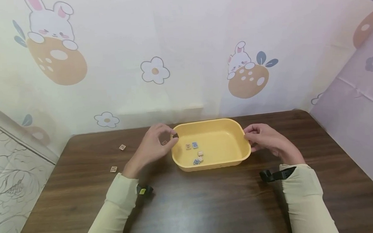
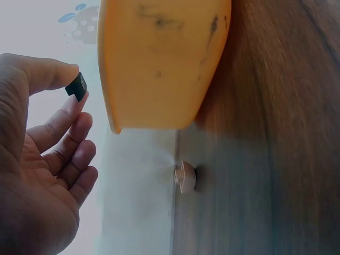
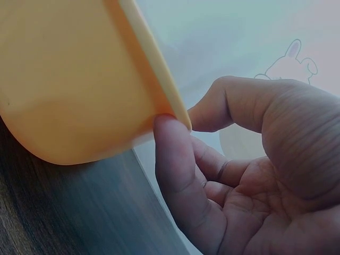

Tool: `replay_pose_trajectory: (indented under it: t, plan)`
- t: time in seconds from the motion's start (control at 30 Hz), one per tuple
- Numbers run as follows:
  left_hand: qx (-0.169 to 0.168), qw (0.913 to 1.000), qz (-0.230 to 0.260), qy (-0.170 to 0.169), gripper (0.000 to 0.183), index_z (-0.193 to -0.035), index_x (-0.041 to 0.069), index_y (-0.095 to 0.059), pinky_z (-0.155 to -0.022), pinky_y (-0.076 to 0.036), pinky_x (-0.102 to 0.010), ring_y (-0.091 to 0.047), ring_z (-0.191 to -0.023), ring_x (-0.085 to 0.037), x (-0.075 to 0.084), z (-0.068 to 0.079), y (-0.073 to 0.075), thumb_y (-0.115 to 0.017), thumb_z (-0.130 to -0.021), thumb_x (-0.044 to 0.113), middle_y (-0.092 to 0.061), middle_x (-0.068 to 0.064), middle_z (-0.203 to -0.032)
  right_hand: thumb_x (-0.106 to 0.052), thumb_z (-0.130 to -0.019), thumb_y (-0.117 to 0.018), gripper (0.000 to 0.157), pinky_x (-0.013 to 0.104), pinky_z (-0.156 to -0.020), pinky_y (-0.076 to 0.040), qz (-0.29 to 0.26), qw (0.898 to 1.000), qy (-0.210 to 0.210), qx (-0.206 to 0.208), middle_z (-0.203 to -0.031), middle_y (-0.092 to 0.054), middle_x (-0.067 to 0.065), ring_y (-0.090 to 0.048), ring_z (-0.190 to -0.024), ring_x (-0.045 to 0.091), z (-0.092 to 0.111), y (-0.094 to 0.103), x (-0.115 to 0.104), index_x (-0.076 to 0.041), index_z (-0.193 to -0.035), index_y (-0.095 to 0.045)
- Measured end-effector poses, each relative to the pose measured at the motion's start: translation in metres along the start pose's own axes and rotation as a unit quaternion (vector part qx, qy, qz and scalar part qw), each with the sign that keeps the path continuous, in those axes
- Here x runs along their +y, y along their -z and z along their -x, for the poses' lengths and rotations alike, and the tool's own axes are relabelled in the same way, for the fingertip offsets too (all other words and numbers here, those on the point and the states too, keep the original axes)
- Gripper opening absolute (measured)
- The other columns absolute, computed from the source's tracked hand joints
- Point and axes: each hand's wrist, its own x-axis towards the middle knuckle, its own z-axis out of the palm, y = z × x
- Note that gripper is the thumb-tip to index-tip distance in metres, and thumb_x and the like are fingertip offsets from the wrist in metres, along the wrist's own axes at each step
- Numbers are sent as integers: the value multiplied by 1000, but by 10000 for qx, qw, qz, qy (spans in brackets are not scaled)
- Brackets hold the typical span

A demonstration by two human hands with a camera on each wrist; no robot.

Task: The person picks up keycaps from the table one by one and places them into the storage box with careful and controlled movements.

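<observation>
Two pale sleeves reach forward from the bottom of the head view, each with a dark strap at the wrist, over a dark wooden desk [image 1: 208,205]. Between the two hands sits one yellow plastic tray [image 1: 223,123], rectangular with rounded corners, near the middle of the desk and close to the wall.

At the tray's right end, the right hand [image 1: 265,139] pinches the rim between thumb and curled fingers [image 3: 175,159]; judging by this grip, it seems to hold the tray steady. The left hand [image 1: 152,147] hovers at the tray's left rim with thumb and forefinger pressed together on one small dark tile [image 2: 77,86]. The left wrist view shows that tile held in the air just beside the tray's outer wall, apart from it, as if kept over the edge.

Inside the tray lie about five small square tiles, loosely grouped toward the left half of its floor: one tan tile [image 1: 188,147] and one blue tile [image 1: 195,145] side by side, one pale tile [image 1: 200,153] just below them, and two more touching near the front wall [image 1: 197,160].

On the desk outside the tray, three tiles show: one just beside the left hand [image 1: 164,142], one farther left [image 1: 122,147], one nearer the front left edge [image 1: 113,169]. Cartoon rabbit wallpaper [image 1: 248,71] covers the wall behind
</observation>
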Motion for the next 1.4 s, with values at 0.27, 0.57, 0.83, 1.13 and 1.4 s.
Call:
replay_pose_trajectory:
  t: [0.27,0.57,0.83,1.13,1.4]
  plan:
    - [-77,9996,-23,-256,22,-107,15,-79,-100,-49,-44,-61,-113,-26,6,-7,-8,-79,-93,32,-73,-3,-111,-20,-105,-61,47,32,-77,-66,4,10000,7,22,-109,-72,16,-73,-87,19,-1,1,0,10,-140,-51]
    - [-336,9993,49,-163,24,-108,16,-79,-103,-50,-46,-61,-116,-29,12,-11,-23,-78,-92,33,-74,-8,-114,-19,-105,-61,46,32,-76,-66,-42,10000,8,-16,-106,-72,13,-73,-87,17,-1,2,0,10,-138,-51]
    - [-299,9992,196,-179,20,-106,17,-78,-101,-50,-46,-60,-116,-33,16,-12,-28,-79,-91,30,-73,-5,-112,-18,-105,-60,45,34,-77,-66,-86,9999,57,-55,-105,-73,13,-73,-87,16,-1,3,-2,11,-138,-51]
    - [-463,9985,154,-231,22,-108,18,-78,-102,-50,-44,-59,-117,-25,20,-13,-38,-80,-91,32,-72,3,-110,-16,-104,-61,44,34,-76,-66,-154,9998,27,-91,-103,-74,11,-73,-86,16,-1,1,-2,12,-136,-51]
    - [-558,9975,49,-427,20,-105,17,-78,-115,-45,-49,-62,-118,-23,26,-15,-43,-77,-94,33,-73,1,-112,-17,-103,-61,46,32,-75,-66,-163,9998,54,-119,-102,-75,10,-72,-85,16,-1,-2,-2,12,-137,-51]
